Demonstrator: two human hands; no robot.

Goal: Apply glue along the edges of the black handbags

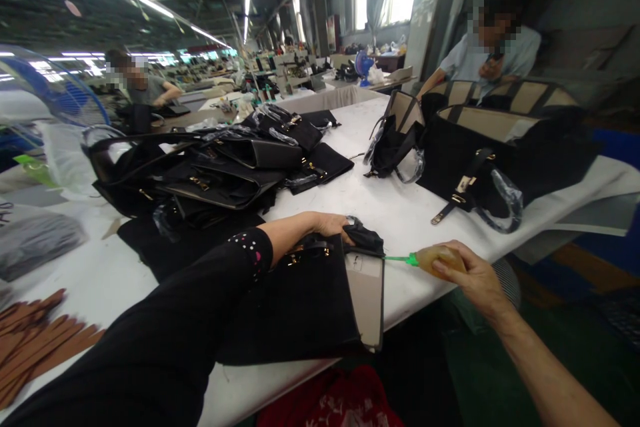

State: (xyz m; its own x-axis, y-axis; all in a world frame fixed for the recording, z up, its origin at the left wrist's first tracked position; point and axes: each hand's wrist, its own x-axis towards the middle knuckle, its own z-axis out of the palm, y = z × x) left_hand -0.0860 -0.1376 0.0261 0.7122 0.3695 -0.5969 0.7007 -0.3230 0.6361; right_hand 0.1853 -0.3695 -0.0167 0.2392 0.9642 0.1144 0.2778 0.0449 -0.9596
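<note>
A black handbag (295, 307) with gold fittings lies on its side at the table's near edge, its beige inside (363, 293) showing at the right end. My left hand (333, 223) grips black material (367, 238) at the bag's upper corner, and its fingertips are partly hidden. In my right hand (477, 280) is a squeeze bottle (440, 259) of amber fluid, tilted nearly level. The bottle's thin green nozzle (400, 259) points left, its tip at the bag's edge beside the opening.
Black bags (225, 173) are heaped across the white table (400, 213). Several more bags (480, 153) stand at the right, where a person (500, 47) is behind them. Brown strips (40, 347) lie at the lower left. A blue fan (55, 87) and another person (140, 83) are farther left.
</note>
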